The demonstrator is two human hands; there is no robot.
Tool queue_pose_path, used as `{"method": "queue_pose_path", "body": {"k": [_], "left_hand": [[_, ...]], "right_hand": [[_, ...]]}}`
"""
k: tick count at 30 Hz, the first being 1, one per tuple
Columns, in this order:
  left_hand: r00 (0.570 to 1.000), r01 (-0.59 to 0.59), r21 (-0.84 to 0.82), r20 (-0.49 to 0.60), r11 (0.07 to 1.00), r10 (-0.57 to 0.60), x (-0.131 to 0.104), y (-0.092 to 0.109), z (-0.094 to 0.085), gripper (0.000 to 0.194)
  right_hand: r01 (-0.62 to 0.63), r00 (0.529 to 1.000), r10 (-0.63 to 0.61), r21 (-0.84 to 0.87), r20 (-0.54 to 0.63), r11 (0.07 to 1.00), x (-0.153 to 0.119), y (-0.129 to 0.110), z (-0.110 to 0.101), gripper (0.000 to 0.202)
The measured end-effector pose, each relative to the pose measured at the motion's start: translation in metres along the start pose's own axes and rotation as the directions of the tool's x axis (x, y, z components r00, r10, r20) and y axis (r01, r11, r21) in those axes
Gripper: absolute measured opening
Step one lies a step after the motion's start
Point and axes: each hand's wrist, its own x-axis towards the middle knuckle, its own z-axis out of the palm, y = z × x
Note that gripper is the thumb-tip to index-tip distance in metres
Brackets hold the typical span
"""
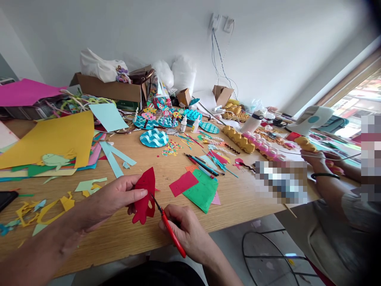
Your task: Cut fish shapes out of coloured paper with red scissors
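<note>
Across the wooden surface [119,248], green paper [206,194] lies at three o'clock from the red paper [142,206] pinched in the left hand [123,195]; the right hand [187,230] grips red-handled scissors [172,232].

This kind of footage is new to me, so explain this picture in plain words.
There is no machine: these are a person's bare hands, seen by a camera worn on that person's head, looking forward and down. The left hand holds a piece of red paper; the right hand holds red-handled scissors, their blades at the paper. On the wooden table lie a large yellow sheet, green paper and, farther back, small white bottles. The hands at far right belong to someone else.
</note>
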Motion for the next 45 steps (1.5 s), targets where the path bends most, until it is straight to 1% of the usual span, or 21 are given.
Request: {"method": "queue_pose_path", "body": {"k": [3,8,10,15,18,20,26,28,31,34,37,40,45], "left_hand": [[1.0,-0.011,-0.041,-0.007,0.999,0.011,0.0,-0.004,0.001,0.023],[0.999,-0.007,-0.121,0.03,0.993,0.011,0.001,-0.01,0.003,0.02],[0.999,-0.009,-0.121,0.038,0.993,0.014,0.001,-0.01,0.003,0.019],[0.999,0.003,-0.062,0.051,0.998,0.0,0.001,-0.007,-0.001,0.018],[0.999,-0.017,-0.039,0.031,0.999,0.018,0.002,-0.006,0.001,0.019],[1.0,-0.02,-0.053,0.013,0.998,0.021,0.001,-0.005,0.004,0.02],[0.996,-0.039,-0.194,-0.085,0.98,0.022,-0.001,-0.007,0.016,0.034],[0.994,-0.051,-0.223,-0.102,0.973,0.029,-0.002,-0.008,0.018,0.032],[0.989,-0.084,-0.222,-0.136,0.972,0.054,-0.004,-0.009,0.021,0.022],[0.985,-0.111,-0.226,-0.155,0.968,0.076,-0.004,-0.006,0.026,0.02],[0.982,-0.106,-0.239,-0.18,0.965,0.063,-0.003,-0.004,0.032,0.024],[0.984,-0.093,-0.245,-0.17,0.965,0.052,-0.002,-0.003,0.037,0.025],[0.985,-0.089,-0.259,-0.168,0.962,0.046,-0.001,-0.006,0.037,0.022]], "right_hand": [[-0.003,1.0,0.003,0.016,-0.006,1.0,0.0,0.001,0.001,0.04],[-0.009,1.0,0.009,0.063,-0.007,0.998,-0.001,0.003,0.002,0.04],[-0.011,1.0,0.012,0.073,-0.008,0.997,-0.001,0.002,0.002,0.04],[-0.017,1.0,0.018,0.079,-0.017,0.997,-0.003,0.0,0.003,0.041],[-0.053,0.998,0.055,0.11,-0.016,0.993,-0.005,0.001,0.005,0.04],[-0.075,0.997,0.078,0.147,-0.017,0.986,-0.005,0.002,0.008,0.037],[-0.137,0.989,0.15,0.316,-0.016,0.939,-0.003,0.002,0.02,0.025],[-0.156,0.985,0.171,0.379,-0.007,0.912,-0.002,0.002,0.022,0.023],[-0.175,0.981,0.193,0.441,0.004,0.88,-0.002,0.001,0.023,0.024],[-0.178,0.981,0.195,0.457,0.01,0.872,-0.003,0.0,0.023,0.027],[-0.185,0.979,0.205,0.461,0.008,0.868,-0.004,-0.001,0.022,0.03],[-0.176,0.979,0.202,0.463,-0.007,0.869,-0.003,-0.002,0.021,0.034],[-0.148,0.983,0.18,0.452,-0.03,0.88,-0.002,-0.006,0.021,0.042]]}}
